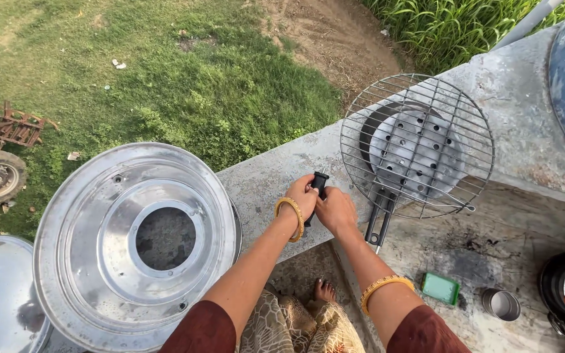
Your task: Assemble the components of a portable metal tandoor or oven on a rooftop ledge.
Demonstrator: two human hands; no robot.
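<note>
My left hand (pixel 302 196) and right hand (pixel 336 209) close on 1 small black plastic handle piece (pixel 319 183) at the concrete ledge (pixel 263 183); light, rigid, smooth; pinch its sides; beyond, the round wire grill rack (pixel 417 145) rests flat.

Soft even daylight, sharp focus (slight wide-angle bending at edges), faint shadows.

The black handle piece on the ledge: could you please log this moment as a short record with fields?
left hand: grips the black handle piece, yellow bangle on wrist
right hand: beside the left hand, touching the same piece
wire grill: round, on the concrete ledge, over a perforated metal plate
ring-shaped metal pan: on the ledge, left
green soap block: on the floor below
</note>
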